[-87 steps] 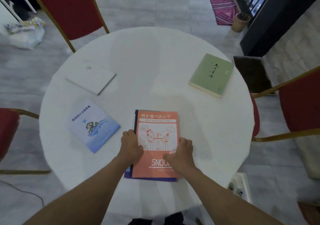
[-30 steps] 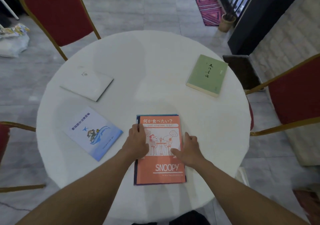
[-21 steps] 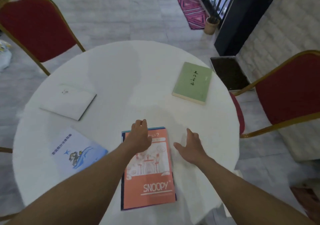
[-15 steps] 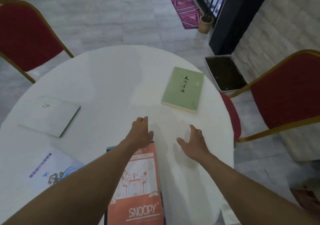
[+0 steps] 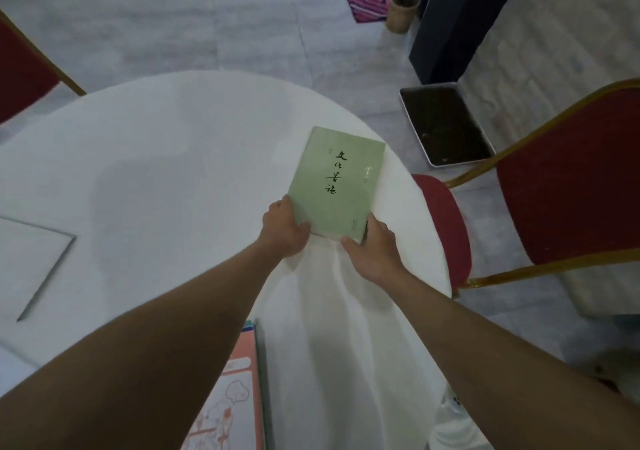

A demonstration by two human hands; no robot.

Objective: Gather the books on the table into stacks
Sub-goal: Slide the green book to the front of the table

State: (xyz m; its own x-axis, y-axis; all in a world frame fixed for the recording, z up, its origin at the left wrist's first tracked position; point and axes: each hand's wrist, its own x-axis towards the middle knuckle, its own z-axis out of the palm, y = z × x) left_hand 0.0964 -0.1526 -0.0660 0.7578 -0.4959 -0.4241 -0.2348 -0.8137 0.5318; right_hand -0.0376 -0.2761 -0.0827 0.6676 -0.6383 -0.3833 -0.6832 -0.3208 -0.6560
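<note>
Reaching far across the white round table (image 5: 166, 159), both bare forearms stretched out toward the right side. Left hand (image 5: 284, 230) sat at the near-left corner of the green book (image 5: 337, 185), thumb lying on the cover, fingers curled at the edge; whether they were under the book, could not tell. Right hand (image 5: 375, 247) was at the near-right corner, thumb along the near edge, fingers wrapped against the right side of the book. Both hands were closed on that book, one per corner, wrists roughly level with the tabletop.

Green book: pale green cover, black handwritten-style characters running down the middle, smaller faint print near its right edge. It lay slightly rotated, far end leaning right, close to the table's right rim. Flat or lifted, unclear. Tablecloth was bunched into folds just near of the book, between the arms.

Orange book (image 5: 228, 397) was at the near edge of view, mostly hidden under the left forearm, line drawing on the cover, a darker book edge showing along its right side beneath it. White book (image 5: 31, 259) lay at the left edge, cut off by the frame, well apart from the green one.

Red chair (image 5: 568, 179) with gold frame stood right of the table.
</note>
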